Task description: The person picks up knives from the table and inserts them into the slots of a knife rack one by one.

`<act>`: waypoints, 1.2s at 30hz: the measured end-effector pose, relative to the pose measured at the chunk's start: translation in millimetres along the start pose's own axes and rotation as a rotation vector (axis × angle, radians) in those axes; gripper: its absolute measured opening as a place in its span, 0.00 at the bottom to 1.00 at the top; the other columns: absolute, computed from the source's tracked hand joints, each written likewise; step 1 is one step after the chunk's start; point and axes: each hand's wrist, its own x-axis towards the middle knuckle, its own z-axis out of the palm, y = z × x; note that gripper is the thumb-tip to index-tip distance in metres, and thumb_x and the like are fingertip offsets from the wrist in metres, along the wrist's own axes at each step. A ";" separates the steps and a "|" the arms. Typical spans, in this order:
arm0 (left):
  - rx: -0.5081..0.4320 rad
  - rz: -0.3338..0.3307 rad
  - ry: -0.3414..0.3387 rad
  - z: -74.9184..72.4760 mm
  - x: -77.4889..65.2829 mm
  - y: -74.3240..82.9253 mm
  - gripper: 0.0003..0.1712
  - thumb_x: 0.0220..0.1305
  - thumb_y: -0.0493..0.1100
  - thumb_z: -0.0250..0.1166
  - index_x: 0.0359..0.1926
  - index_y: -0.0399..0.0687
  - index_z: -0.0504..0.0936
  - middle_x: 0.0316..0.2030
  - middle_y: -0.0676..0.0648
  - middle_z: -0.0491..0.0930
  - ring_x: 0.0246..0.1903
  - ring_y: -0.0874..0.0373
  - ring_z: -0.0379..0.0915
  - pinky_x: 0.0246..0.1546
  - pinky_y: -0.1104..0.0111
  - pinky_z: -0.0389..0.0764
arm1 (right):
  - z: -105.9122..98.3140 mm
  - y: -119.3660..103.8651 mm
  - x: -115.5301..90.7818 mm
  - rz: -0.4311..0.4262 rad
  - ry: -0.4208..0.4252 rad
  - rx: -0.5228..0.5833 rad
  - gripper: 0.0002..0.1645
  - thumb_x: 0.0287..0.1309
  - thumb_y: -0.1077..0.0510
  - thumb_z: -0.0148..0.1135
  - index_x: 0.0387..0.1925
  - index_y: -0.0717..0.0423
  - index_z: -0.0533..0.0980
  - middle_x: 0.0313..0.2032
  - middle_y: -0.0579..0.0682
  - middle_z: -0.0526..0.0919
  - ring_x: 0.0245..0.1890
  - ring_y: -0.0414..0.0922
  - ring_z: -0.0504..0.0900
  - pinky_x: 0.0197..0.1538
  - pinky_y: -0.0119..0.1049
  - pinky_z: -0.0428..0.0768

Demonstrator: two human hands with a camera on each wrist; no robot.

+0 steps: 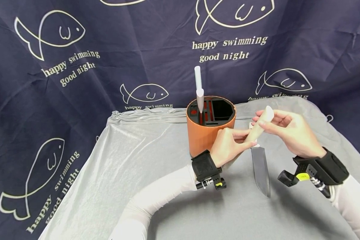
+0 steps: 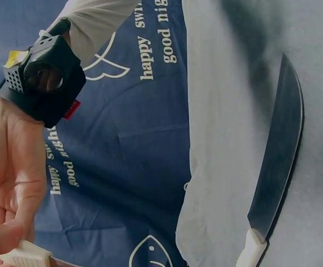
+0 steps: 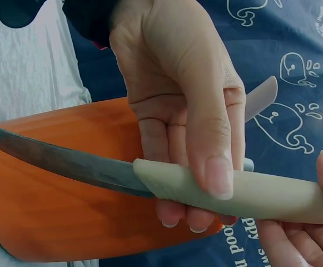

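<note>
Head view: both hands [image 1: 225, 146] [image 1: 295, 135] grip pale knife handle [image 1: 254, 133] beside orange block [image 1: 202, 138].

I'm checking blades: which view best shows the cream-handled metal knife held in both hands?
The right wrist view: the cream-handled metal knife appears large, with much of its handle and blade visible. The head view shows the handle, but the left hand hides much of the blade. The left wrist view catches only bits of both.

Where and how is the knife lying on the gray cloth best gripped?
By the white handle, probably, reaching down from above: the knife lies flat on the cloth, its handle pointing away in the head view and its blade toward the viewer.
</note>
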 end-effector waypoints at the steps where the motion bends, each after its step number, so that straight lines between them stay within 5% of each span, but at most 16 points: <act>1: 0.006 0.001 -0.001 0.4 0.0 -0.2 0.19 0.56 0.40 0.73 0.50 0.46 0.86 0.42 0.49 0.87 0.36 0.75 0.81 0.34 0.87 0.78 | 0.0 0.4 -0.5 -0.001 0.003 0.007 0.17 0.62 0.73 0.57 0.52 0.67 0.77 0.43 0.51 0.87 0.49 0.42 0.84 0.52 0.30 0.81; 9: -0.020 0.029 0.010 -2.4 -2.7 -1.0 0.19 0.55 0.41 0.74 0.49 0.44 0.86 0.41 0.49 0.87 0.36 0.75 0.81 0.36 0.85 0.80 | -2.4 5.0 -1.9 -0.025 -0.009 0.079 0.18 0.62 0.75 0.54 0.51 0.65 0.78 0.44 0.53 0.87 0.48 0.43 0.84 0.51 0.34 0.82; 14: -0.138 0.048 0.037 -14.8 -12.5 0.6 0.19 0.54 0.38 0.74 0.48 0.39 0.86 0.42 0.45 0.87 0.40 0.68 0.82 0.43 0.79 0.81 | -6.9 6.9 -3.2 -0.031 -0.041 0.179 0.19 0.64 0.78 0.49 0.51 0.66 0.78 0.45 0.53 0.86 0.50 0.43 0.84 0.52 0.34 0.81; 22: -0.362 0.108 0.291 -56.1 -30.7 -1.8 0.20 0.53 0.29 0.71 0.49 0.29 0.83 0.44 0.34 0.84 0.45 0.46 0.83 0.47 0.66 0.84 | -16.2 5.2 -6.1 -0.067 -0.064 0.320 0.20 0.63 0.82 0.43 0.51 0.73 0.75 0.47 0.58 0.85 0.50 0.47 0.84 0.53 0.38 0.80; 36: -0.365 -0.002 0.584 -103.3 -21.0 -46.2 0.22 0.60 0.31 0.67 0.55 0.29 0.78 0.50 0.31 0.80 0.52 0.44 0.79 0.54 0.67 0.80 | -21.5 4.1 -6.2 -0.123 -0.095 0.415 0.20 0.64 0.82 0.37 0.52 0.79 0.71 0.49 0.62 0.80 0.51 0.53 0.83 0.55 0.41 0.79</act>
